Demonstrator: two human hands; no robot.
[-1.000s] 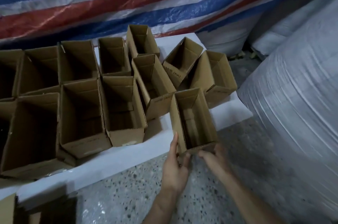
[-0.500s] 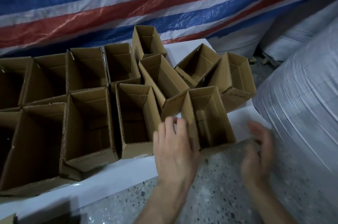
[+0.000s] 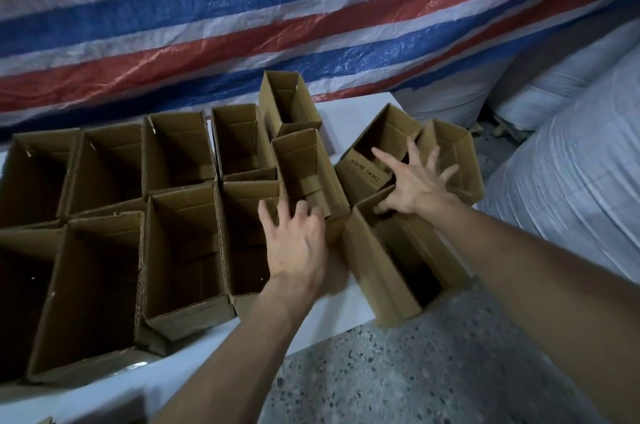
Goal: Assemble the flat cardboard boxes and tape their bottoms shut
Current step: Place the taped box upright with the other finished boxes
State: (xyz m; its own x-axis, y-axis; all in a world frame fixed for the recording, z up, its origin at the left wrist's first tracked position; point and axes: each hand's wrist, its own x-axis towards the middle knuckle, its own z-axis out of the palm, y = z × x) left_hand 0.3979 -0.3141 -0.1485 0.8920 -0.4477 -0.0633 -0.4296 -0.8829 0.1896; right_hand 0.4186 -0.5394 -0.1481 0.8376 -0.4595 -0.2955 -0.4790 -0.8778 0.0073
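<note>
Both arms are out over the stood-up boxes on the white surface [image 3: 356, 112].

- Left grip [image 3: 294, 243]: fingers spread and half bent over the near end of the skewed centre box [image 3: 311, 174]. It holds nothing.
- Right grip [image 3: 412, 181]: fingers splayed wide above the printed box [image 3: 367, 160] and the far-right box [image 3: 453, 153], thumb down by the far rim of the nearest box [image 3: 384, 271]. It holds nothing either.
- The step looks like squaring the loose right-hand boxes into the neat rows at frame left.

To do it well:
- Push low on the walls with flat fingers, not on the open rims, which would buckle.
- Slide each box flush to its neighbour.
- Mind the nearest box. It sits right at the surface's edge above the speckled floor [image 3: 433, 371].

Hard to make out:
- No bottom is visible, so taping can't be checked, and the interiors are dark.
- No tape roll or flat stock is in frame.
- The leftmost boxes are cut off.
- The right fingers are blurred, so contact is uncertain.
</note>
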